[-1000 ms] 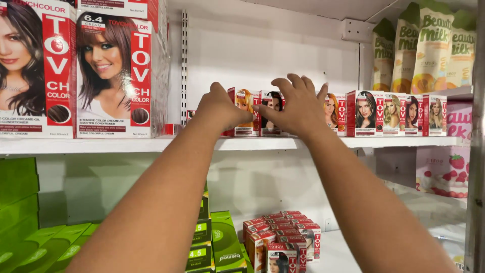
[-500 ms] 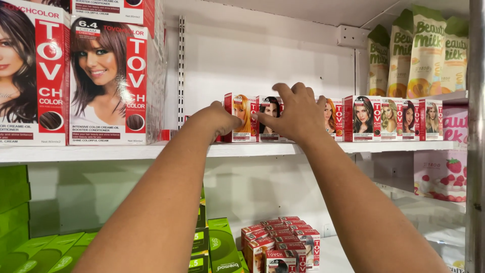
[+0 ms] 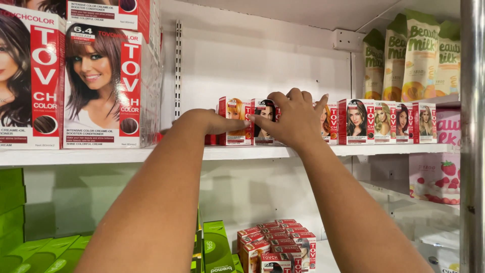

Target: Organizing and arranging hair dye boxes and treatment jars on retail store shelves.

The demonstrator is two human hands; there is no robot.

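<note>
On the white shelf (image 3: pixel 151 154), the left hand (image 3: pixel 212 123) lies flat-fingered against an orange-haired dye box (image 3: pixel 235 121) while the right hand (image 3: pixel 295 119) spreads open over the neighbouring dark-haired box (image 3: pixel 262 121), apparently squaring the front row.

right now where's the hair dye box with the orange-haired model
In the head view it stands upright on the white shelf, centre frame: the orange-haired hair dye box, under the left hand, beside the box the right hand touches.
</note>
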